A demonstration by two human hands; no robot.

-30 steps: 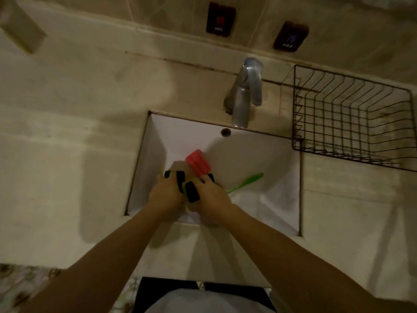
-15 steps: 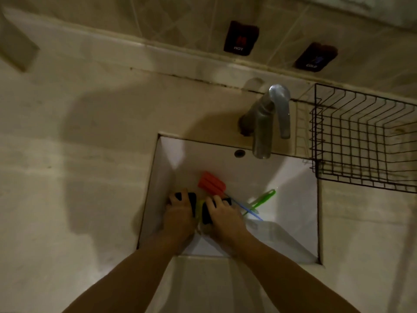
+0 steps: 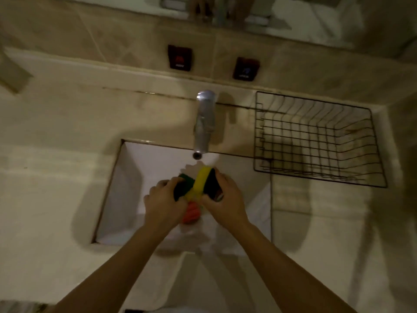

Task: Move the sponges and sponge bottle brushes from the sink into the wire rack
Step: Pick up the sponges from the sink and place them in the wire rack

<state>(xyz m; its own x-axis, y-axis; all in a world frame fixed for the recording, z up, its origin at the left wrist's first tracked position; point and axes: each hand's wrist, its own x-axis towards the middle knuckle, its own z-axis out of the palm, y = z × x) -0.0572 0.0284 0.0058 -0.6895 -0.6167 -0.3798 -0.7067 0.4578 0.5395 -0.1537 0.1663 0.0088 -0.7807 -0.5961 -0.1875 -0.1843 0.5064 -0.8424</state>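
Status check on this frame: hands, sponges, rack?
Left hand and right hand both gripping sponges above the sink. Orange brush head below the hands. Wire rack empty, path clear.

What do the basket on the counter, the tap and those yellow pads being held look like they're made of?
Wire rack: thin dark metal wire, probably coated, seen as an open grid. Faucet: polished metal, likely chrome, judging by its bright glints. Sponges: soft yellow foam backed by a dark green scouring layer, pressed between the left hand and right hand.
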